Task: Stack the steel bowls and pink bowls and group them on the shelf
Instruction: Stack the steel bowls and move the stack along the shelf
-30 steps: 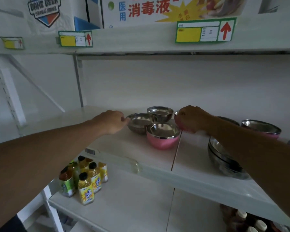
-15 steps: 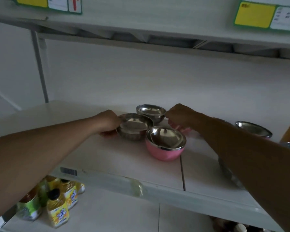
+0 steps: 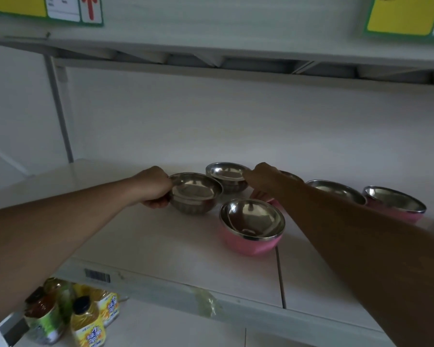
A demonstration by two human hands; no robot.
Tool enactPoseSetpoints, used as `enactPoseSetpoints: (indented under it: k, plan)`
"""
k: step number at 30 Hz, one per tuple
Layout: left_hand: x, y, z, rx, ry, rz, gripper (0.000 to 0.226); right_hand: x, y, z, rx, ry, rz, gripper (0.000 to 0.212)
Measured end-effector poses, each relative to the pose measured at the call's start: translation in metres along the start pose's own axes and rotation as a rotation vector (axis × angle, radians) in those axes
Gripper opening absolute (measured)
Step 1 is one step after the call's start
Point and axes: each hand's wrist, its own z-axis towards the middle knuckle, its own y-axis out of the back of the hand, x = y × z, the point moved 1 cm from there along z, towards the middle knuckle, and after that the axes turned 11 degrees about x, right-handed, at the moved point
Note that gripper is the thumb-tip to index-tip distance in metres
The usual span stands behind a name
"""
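Two bare arms reaching across a white shelf (image 3: 140, 241) of bowls, seen from a head-worn camera in dim light. Left hand (image 3: 153, 187) clamped on the near-left rim of a steel bowl (image 3: 194, 194), thumb on top and fingers curled beneath its side. Right hand (image 3: 262, 177) resting on the right edge of a second steel bowl (image 3: 227, 174) just behind, fingertips touching its rim; full grip impossible to tell from this angle. Hands apart, each on its own bowl, the two steel bowls nearly touching. Partly hidden under the right hand and forearm, a pink bowl (image 3: 261, 195), only a sliver of its side showing. Nearest the camera, a front pink bowl (image 3: 252, 242) with a steel lining, upright, holding what looks like another bowl nested inside. Farther right, a steel-rimmed bowl (image 3: 336, 190) mostly masked by the forearm, and beyond it a far-right pink bowl (image 3: 396, 209) near the frame's edge. On the lower shelf at bottom left, a cluster of drink bottles (image 3: 88, 321). Above, yellow price labels (image 3: 401, 15) fixed to the upper shelf edge.
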Motion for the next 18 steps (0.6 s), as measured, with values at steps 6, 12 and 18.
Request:
enactPoseSetpoints:
  k: [6,12,18]
  plan:
    - [-0.005,0.000,-0.005,0.026,0.013,-0.072,0.037,0.006,-0.011,0.024,0.028,-0.055,0.190,0.026]
    - [0.001,0.005,-0.020,0.004,0.017,-0.097,0.035,0.010,-0.013,0.038,-0.003,-0.073,0.361,0.022]
    - [0.016,0.016,-0.031,-0.012,0.035,-0.151,0.030,0.016,0.011,0.020,-0.152,0.043,0.437,0.021]
